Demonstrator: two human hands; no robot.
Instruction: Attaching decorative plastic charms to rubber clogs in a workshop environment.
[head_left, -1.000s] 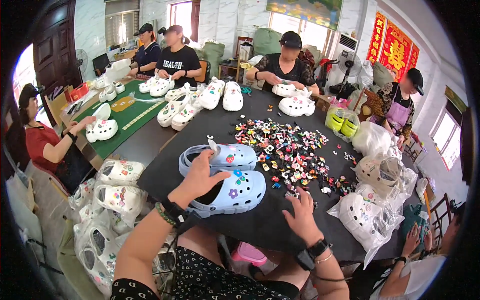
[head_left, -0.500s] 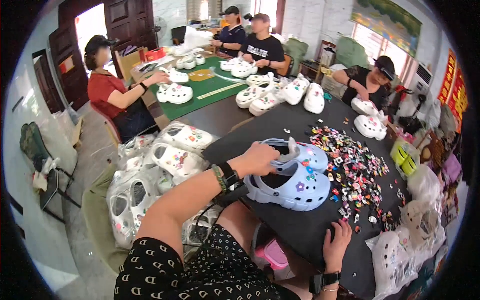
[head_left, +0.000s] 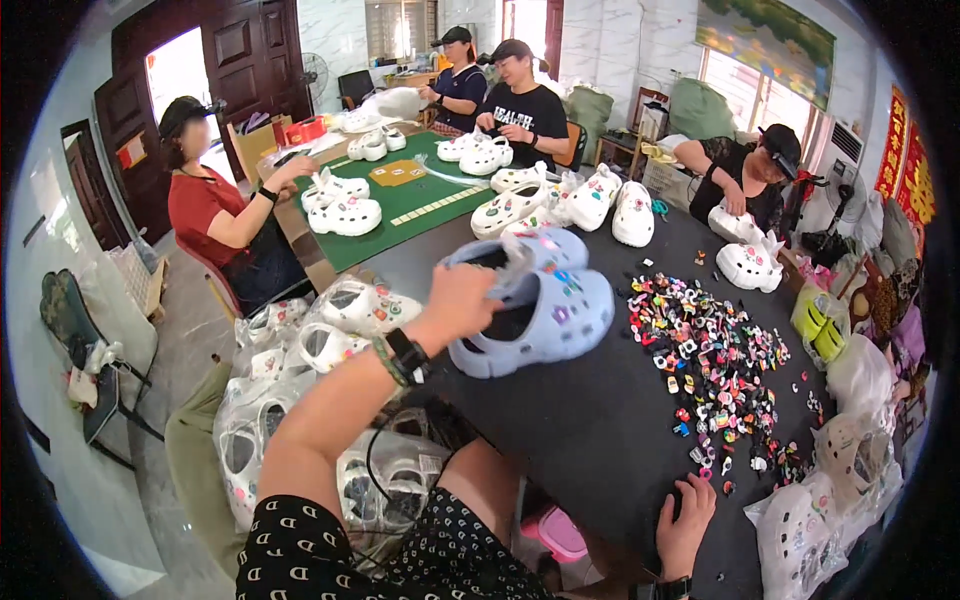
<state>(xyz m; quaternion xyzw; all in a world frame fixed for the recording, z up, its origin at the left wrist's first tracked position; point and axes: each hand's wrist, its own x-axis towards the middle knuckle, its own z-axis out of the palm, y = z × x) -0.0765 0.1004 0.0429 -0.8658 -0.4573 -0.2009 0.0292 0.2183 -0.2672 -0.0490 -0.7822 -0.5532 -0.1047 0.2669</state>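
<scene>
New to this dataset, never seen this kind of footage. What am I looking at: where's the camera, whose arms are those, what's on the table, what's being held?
There is no machine here. The one view comes from a wide fisheye camera worn on a person's head, looking down, so straight edges bend near the rim. The two bare arms coming in from the bottom are that person's own.

The left hand has its grip on a pair of pale blue clogs with small charms on them, lifted above the black table. The right hand rests on the table near its front edge, holding nothing that I can see.

On the table lies a spread of small colourful charms and, farther back, white clogs. Bagged white clogs are piled at the person's left. Other people sit around, working on white clogs too.
</scene>
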